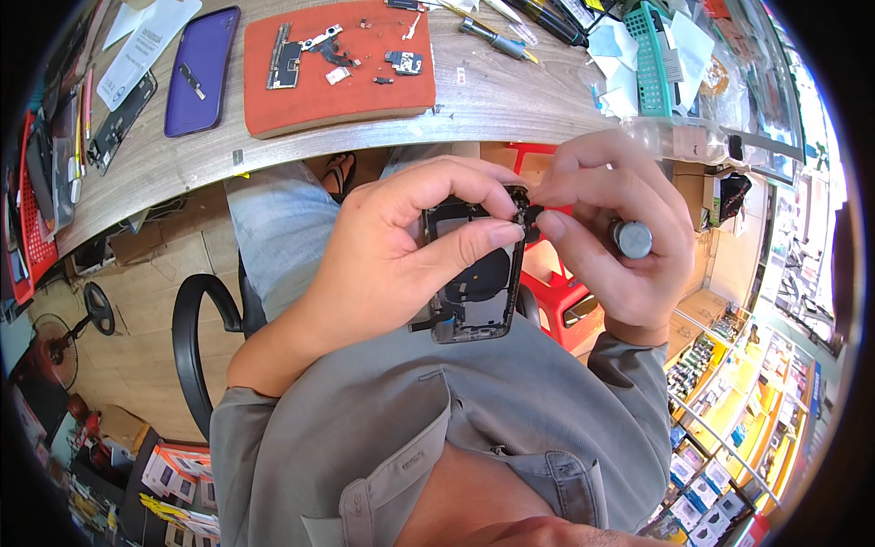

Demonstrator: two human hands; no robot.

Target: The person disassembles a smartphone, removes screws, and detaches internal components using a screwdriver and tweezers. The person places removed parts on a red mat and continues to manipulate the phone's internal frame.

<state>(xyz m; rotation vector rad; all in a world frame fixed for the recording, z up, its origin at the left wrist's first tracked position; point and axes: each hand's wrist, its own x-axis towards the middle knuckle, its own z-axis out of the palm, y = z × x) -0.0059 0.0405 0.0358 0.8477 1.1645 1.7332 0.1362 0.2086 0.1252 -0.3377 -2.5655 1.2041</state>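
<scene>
My left hand (387,242) grips an opened phone housing (497,312) by its upper part, thumb and index finger closing near its top right corner. Inside the housing a round black coil (476,281) shows, while my fingers cover much of the upper interior. At that same corner, the thumb and fingers of my right hand (629,205) pinch a small black part (534,224), whose kind I cannot make out. Tucked in the right palm is a tool with a round grey end (634,240); its shaft is hidden. The phone is held above my lap, in front of the table.
On the wooden table (510,96) lies an orange pad (337,108) bearing several small phone parts. Left of it is a purple tray (202,82) with a thin dark piece. A screwdriver (497,38) and a teal basket (649,64) are farther right. A red stool (556,296) stands below.
</scene>
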